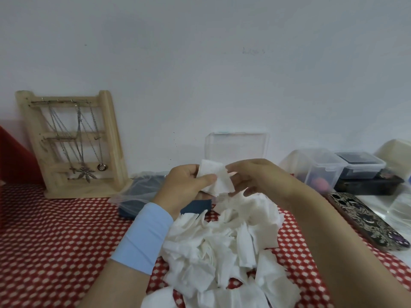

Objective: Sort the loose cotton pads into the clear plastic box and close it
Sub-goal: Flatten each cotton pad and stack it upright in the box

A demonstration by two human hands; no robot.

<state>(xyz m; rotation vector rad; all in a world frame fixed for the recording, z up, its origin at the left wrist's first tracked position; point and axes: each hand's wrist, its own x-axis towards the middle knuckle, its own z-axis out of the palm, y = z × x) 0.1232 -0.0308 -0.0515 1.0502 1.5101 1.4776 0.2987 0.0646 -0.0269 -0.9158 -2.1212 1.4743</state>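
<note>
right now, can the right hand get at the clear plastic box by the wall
Probably yes: the clear plastic box stands just beyond the right hand, nothing between them, though it and the left hand pinch a cotton pad.

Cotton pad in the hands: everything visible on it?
The held cotton pad is white, roughly square, soft-looking, slightly bent; one layer or several, unclear. It is raised above the pile of loose pads, before the clear plastic box. The left hand pinches its left side under the thumb; the right hand pinches its upper right corner.
</note>
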